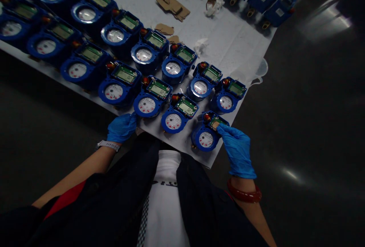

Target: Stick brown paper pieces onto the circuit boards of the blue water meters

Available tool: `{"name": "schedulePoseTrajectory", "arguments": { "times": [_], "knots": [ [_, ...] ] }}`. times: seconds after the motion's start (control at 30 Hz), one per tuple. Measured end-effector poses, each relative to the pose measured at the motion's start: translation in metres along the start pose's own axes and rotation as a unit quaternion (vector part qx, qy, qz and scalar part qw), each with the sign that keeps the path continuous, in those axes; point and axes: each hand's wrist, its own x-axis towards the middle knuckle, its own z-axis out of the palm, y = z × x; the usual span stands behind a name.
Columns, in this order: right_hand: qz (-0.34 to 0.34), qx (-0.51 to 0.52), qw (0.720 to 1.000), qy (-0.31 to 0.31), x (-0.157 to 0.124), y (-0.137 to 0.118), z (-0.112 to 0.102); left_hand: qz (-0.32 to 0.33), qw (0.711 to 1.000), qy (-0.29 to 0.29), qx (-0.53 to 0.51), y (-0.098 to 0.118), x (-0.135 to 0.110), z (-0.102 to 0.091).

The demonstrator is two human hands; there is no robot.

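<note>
Under right hand (236, 150), meter (203, 136) angled away

We look down on rows of blue water meters (178, 64) laid out on a white table (182, 143), each with a round dial (173, 121) and a green screen (186, 107). Our right hand (236, 150), in a blue glove, has its fingers (219, 130) on the small circuit board (216, 122) of the nearest meter (205, 137). Our left hand (122, 128), gloved too, sits at the table's edge, just beside another meter (146, 105). A watch (108, 145) circles our left wrist, a red bangle (244, 193) our right. Farther off lie torn cardboard scraps (171, 6), crumpled tissue (213, 5) and more blue meters (279, 9). A clear plastic container (261, 68) sits at the table's far corner.
</note>
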Motion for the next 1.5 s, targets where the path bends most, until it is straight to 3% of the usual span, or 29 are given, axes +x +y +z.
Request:
{"name": "schedulePoseTrajectory", "arguments": {
  "times": [1.5],
  "knots": [
    [0.009, 0.007, 1.0, -0.01, 0.0008, -0.0019, -0.0016, 0.004, 1.0, 0.013, 0.002, -0.0026, 0.0015, 0.0035]
  ]
}}
